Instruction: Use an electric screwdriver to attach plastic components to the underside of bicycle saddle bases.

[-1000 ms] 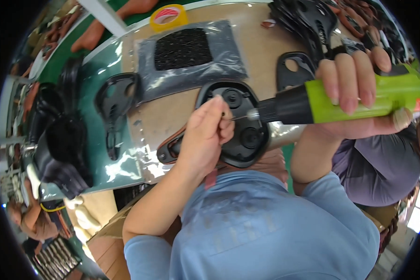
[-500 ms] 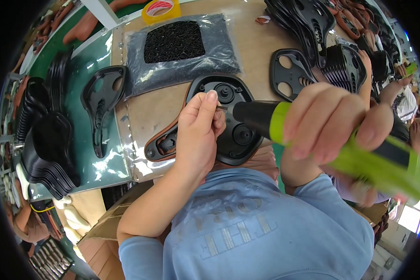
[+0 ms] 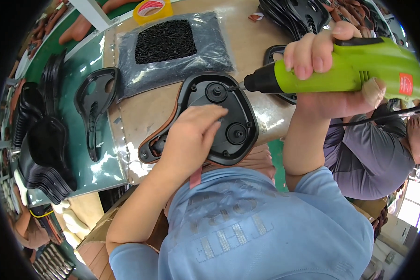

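A black plastic saddle base with a brown edge lies upside down at the near edge of the workbench. My left hand presses flat on its middle, fingers spread over the shell. My right hand grips a green electric screwdriver, held level, its black nose and bit touching the upper right rim of the base near a round boss. A black cord runs from the tool to the right.
A clear bag of small black screws lies behind the base, a yellow tape roll beyond it. Loose and stacked black saddle shells sit left on the green mat, more at top right. Another person in grey sits right.
The screwdriver swung from tilted to level, its bit now at the base's upper right rim. My left hand left the bit area and lies flat on the base.
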`<state>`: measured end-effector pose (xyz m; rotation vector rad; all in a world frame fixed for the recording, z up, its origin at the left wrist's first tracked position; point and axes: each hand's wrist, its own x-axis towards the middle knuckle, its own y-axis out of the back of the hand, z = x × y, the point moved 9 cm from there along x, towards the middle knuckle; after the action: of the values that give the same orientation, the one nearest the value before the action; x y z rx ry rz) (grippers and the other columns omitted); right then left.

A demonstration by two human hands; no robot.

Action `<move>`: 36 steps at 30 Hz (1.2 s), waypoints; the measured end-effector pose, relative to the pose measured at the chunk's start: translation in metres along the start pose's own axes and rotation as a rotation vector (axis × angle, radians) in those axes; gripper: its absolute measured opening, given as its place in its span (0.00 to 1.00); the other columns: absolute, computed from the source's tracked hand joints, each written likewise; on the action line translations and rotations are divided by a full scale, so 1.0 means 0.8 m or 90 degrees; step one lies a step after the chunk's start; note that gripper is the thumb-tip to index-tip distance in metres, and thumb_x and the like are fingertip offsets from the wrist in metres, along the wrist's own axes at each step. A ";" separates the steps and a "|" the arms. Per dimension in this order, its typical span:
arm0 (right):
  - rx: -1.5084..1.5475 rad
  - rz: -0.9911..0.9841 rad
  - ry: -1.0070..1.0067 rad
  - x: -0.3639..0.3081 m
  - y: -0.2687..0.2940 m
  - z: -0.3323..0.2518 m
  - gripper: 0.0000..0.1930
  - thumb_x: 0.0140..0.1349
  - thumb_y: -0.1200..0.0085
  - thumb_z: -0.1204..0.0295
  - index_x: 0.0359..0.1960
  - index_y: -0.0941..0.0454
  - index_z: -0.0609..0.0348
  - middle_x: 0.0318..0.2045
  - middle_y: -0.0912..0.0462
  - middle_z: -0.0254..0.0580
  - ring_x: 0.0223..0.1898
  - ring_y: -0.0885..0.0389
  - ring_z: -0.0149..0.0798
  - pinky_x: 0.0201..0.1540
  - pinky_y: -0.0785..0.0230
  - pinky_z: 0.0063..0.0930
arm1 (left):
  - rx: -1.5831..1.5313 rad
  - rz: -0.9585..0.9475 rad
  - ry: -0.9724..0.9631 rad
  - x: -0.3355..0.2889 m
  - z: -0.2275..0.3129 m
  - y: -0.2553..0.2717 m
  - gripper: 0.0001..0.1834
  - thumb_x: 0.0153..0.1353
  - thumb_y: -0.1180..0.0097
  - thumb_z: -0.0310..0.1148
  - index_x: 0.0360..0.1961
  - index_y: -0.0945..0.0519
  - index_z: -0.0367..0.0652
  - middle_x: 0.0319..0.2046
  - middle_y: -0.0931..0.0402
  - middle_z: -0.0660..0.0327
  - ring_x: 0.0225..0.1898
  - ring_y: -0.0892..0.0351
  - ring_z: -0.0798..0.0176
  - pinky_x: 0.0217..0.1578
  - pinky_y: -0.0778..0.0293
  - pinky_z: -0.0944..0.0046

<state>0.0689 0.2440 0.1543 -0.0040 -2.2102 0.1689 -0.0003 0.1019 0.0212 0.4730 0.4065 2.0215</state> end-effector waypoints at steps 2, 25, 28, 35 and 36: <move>-0.007 0.002 -0.015 0.002 0.003 0.004 0.35 0.55 0.59 0.42 0.50 0.39 0.65 0.27 0.30 0.38 0.26 0.30 0.36 0.33 0.38 0.34 | 0.223 -0.039 -0.145 -0.006 0.022 -0.019 0.17 0.46 0.43 0.24 0.41 0.20 0.41 0.44 0.23 0.59 0.44 0.28 0.56 0.47 0.32 0.57; -0.063 0.160 -0.239 -0.005 -0.005 0.073 0.35 0.39 0.31 0.51 0.37 0.31 0.72 0.29 0.27 0.44 0.19 0.27 0.29 0.19 0.36 0.16 | 0.290 -0.048 -0.148 -0.001 0.024 -0.014 0.17 0.47 0.42 0.29 0.41 0.19 0.46 0.42 0.21 0.66 0.45 0.29 0.62 0.49 0.36 0.60; -0.068 0.167 -0.227 0.000 -0.009 0.076 0.35 0.39 0.31 0.53 0.37 0.31 0.73 0.29 0.27 0.45 0.19 0.27 0.29 0.18 0.36 0.16 | 0.279 -0.038 -0.152 -0.002 0.021 -0.012 0.17 0.47 0.42 0.29 0.41 0.19 0.46 0.42 0.21 0.66 0.44 0.29 0.62 0.49 0.35 0.60; -0.083 0.167 -0.268 0.002 -0.008 0.081 0.34 0.37 0.32 0.53 0.36 0.31 0.72 0.19 0.27 0.42 0.18 0.27 0.29 0.19 0.34 0.17 | 0.273 -0.032 -0.157 -0.003 0.018 -0.011 0.16 0.47 0.43 0.29 0.41 0.19 0.46 0.43 0.21 0.67 0.44 0.29 0.61 0.49 0.35 0.60; -0.083 0.166 -0.271 0.002 -0.009 0.082 0.34 0.37 0.32 0.53 0.36 0.31 0.72 0.19 0.27 0.42 0.18 0.27 0.29 0.19 0.34 0.17 | 0.272 -0.031 -0.155 -0.004 0.018 -0.011 0.16 0.47 0.43 0.29 0.41 0.19 0.46 0.43 0.21 0.67 0.44 0.29 0.61 0.49 0.35 0.60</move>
<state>0.0164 0.2291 0.1177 -0.3592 -2.6366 0.1822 0.0148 0.1047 0.0286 0.9509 0.6939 1.8012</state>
